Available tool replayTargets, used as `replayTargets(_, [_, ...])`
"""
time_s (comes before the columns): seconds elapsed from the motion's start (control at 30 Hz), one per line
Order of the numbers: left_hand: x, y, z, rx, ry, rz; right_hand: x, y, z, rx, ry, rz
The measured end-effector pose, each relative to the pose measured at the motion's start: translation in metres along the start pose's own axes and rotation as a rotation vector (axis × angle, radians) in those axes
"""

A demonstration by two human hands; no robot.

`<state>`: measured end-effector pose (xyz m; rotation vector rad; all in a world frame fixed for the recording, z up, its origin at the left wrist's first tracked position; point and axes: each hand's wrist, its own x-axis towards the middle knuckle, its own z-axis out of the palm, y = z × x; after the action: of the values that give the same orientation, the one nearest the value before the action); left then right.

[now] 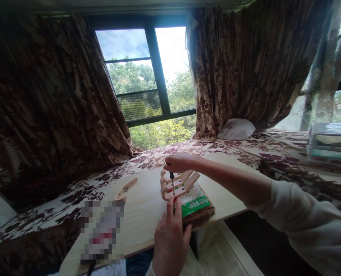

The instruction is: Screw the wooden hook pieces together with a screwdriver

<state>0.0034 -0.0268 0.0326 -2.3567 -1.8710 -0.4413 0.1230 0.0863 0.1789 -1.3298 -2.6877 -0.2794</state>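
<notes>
Two hands meet at a wooden rack lying over a packet on the table — right hand curled round a screwdriver, left hand with fingers stretched to the rack's near edge. Straight, firm downward pressure should keep the tip seated.

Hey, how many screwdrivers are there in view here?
1: the screwdriver in the right hand, pointing down at the curved, slatted wooden piece. Any others hidden behind the hands wouldn't show.
</notes>
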Motion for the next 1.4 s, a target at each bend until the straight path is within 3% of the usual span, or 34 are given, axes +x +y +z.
replayTargets(0.2, [-0.002, 0.000, 0.001, -0.012, 0.025, 0.026, -0.019, -0.007, -0.013, 0.058, -0.011, -0.275])
replayTargets(0.4, [-0.001, 0.001, 0.002, -0.011, 0.033, 0.021, -0.008, -0.016, -0.006, 0.014, -0.010, -0.128])
replayTargets(0.6, [0.000, 0.000, 0.001, -0.013, 0.003, 0.014, 0.006, -0.005, 0.000, 0.013, -0.038, -0.006])
replayTargets(0.7, [-0.001, -0.001, 0.001, -0.017, 0.006, 0.011, -0.002, -0.002, -0.009, 0.022, -0.061, -0.045])
replayTargets(0.87, [-0.001, 0.000, 0.002, -0.023, 0.037, 0.030, -0.021, -0.011, -0.018, -0.011, -0.040, -0.247])
replayTargets(1.13, [-0.006, -0.016, 0.013, -0.094, 0.140, 0.052, 0.003, -0.013, -0.003, -0.035, -0.024, -0.014])
replayTargets(1.27, [-0.006, -0.027, 0.021, -0.130, 0.216, 0.108, -0.001, -0.009, -0.017, -0.013, -0.130, -0.097])
replayTargets(1.4, [-0.006, -0.019, 0.015, -0.154, 0.245, 0.091, -0.014, -0.017, -0.028, -0.127, -0.164, -0.227])
